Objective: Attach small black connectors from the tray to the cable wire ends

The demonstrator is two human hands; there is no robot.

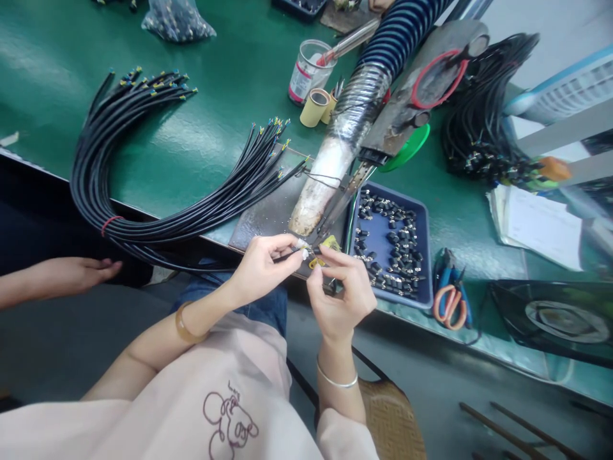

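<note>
Sitting beside hands, tray of connectors

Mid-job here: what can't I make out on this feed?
All in the head view:
White piece between left hand and right hand: too small, partly covered by fingers.
Clear bag: contents blurred, top cut off by upper edge.
Papers: any writing too blurred.
Co-worker's hand: arm cut off by left edge.

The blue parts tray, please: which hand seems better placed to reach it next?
Probably the right hand: it is beside the blue parts tray, while the left hand is farther away.
</note>
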